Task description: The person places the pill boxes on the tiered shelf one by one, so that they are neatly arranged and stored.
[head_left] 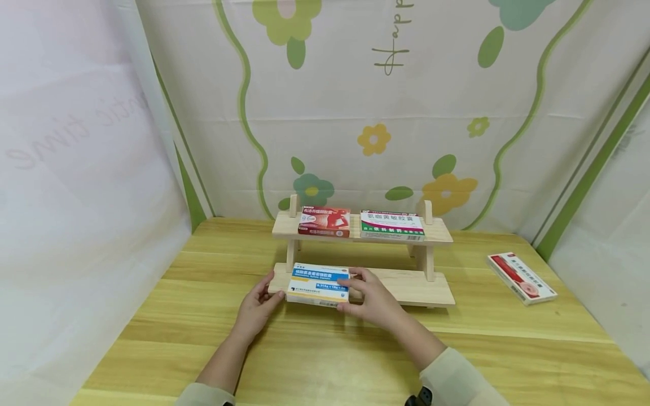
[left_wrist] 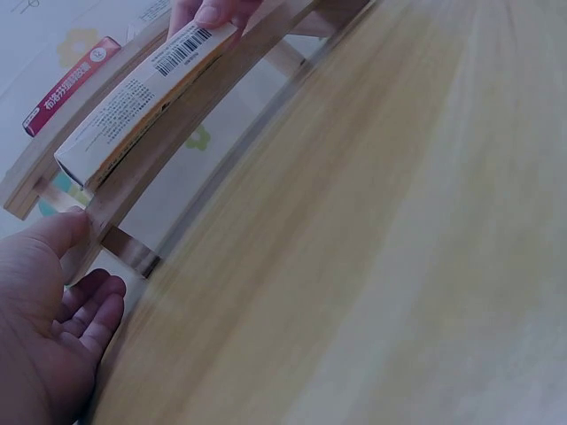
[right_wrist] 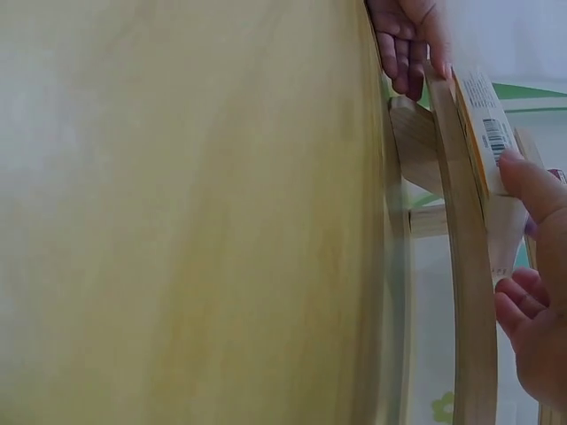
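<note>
A blue, white and yellow medicine box lies on the left part of the lower board of a two-tier wooden shelf. My right hand pinches the box's right end, thumb in front and fingers over the top. In the right wrist view the thumb presses the barcode side of the medicine box. My left hand holds the lower board's left corner between thumb and forefinger, close to the box's left end. Its other fingers hang loosely curled in the left wrist view.
On the upper board sit a red medicine box and a white, green and pink one. A white and red box lies on the wooden table to the right. Behind the shelf hangs a flower-printed cloth.
</note>
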The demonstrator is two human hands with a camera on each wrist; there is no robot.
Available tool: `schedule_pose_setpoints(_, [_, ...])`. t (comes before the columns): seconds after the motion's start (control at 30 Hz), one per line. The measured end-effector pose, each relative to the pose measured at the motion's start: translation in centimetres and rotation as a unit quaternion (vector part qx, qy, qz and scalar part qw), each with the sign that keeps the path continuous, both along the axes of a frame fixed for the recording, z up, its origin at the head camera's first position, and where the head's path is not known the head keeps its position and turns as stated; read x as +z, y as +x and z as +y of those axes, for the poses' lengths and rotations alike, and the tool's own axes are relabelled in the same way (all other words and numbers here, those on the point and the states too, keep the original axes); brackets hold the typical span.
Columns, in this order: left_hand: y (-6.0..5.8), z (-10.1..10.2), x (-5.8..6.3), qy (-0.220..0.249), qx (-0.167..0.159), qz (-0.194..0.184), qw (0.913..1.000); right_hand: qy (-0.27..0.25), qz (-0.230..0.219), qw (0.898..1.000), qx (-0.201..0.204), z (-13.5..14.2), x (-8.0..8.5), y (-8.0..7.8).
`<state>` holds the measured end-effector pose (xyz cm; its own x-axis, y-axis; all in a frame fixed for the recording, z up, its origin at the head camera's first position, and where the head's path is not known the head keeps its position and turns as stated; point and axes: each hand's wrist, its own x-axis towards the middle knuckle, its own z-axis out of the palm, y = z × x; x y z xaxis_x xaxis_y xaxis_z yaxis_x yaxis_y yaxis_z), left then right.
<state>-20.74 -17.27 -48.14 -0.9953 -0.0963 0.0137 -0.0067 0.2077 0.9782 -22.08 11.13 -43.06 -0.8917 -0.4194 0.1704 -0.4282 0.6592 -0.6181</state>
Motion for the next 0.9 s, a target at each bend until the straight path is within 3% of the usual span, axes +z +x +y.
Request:
schedule_pose_setpoints(0.3, [-0.1,-0.1,-0.2,-0.007,0.006,-0.001,1.0000,-0.009,0.034,0.999,-0.015,-0.5,-0.3,0.0])
schedule_pose_setpoints(0.67, [0.0,0.0,0.0,-0.009,0.003,-0.001,1.0000,-0.012,0.024,0.999,-0.028,-0.6,-0.4,-0.3])
schedule_pose_setpoints(0.9, [0.2,0.0,0.1,-0.006,0.000,0.000,1.0000,-0.027,-0.011,0.998,-0.050,0.5,0.2,0.0])
